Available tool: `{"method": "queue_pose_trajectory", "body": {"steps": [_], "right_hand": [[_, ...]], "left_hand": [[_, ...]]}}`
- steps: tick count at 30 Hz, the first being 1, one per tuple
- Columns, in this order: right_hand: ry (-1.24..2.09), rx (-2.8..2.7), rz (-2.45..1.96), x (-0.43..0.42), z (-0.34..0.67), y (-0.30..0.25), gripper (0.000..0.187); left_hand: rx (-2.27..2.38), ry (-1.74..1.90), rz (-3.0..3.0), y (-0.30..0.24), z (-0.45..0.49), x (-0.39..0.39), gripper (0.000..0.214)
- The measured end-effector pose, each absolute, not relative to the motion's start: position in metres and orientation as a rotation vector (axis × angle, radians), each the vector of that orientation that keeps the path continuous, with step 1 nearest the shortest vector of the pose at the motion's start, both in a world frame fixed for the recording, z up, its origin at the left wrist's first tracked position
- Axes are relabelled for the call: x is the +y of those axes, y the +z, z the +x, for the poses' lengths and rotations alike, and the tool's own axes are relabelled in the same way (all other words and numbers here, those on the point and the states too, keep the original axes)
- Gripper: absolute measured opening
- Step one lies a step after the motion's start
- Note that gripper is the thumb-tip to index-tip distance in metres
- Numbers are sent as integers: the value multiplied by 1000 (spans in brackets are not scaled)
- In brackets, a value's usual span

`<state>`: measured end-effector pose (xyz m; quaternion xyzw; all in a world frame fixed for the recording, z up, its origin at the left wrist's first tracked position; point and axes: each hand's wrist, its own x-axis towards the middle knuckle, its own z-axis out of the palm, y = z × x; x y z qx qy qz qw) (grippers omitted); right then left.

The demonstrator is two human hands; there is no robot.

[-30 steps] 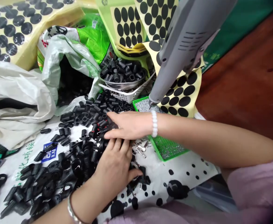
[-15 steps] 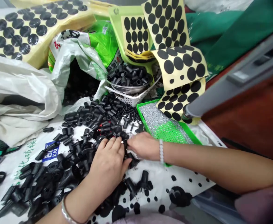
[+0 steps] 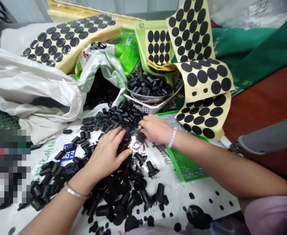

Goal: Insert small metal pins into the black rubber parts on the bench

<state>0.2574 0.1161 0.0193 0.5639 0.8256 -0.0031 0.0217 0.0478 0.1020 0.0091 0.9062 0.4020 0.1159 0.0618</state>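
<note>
left hand [image 3: 106,151] is palm-down, fingers loosely spread, over black plastic tubes [image 3: 120,116] heaped left of the green tray [image 3: 179,169]. right hand [image 3: 155,129] bends its fingers just past the tray's left edge; whether they grip anything, i cannot tell. light, shallow raking should best spare the metal strips [image 3: 134,143], which glare blurs. the right forearm [image 3: 207,156] hides part of the tray.

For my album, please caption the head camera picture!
Left hand over black parts; right hand near a green tray.
</note>
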Motion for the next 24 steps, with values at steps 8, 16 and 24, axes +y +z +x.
{"method": "queue_pose_trajectory", "body": {"steps": [8,16,24], "right_hand": [[-157,2792,1581,100,270,5,11],[-329,2962,1547,70,286,19,15],[-301,2826,1746,126,249,-2,23]], "left_hand": [[961,193,2656,9,69,100,45],[631,230,2522,20,70,61,29],[1246,541,2552,2,44,101,41]]}}
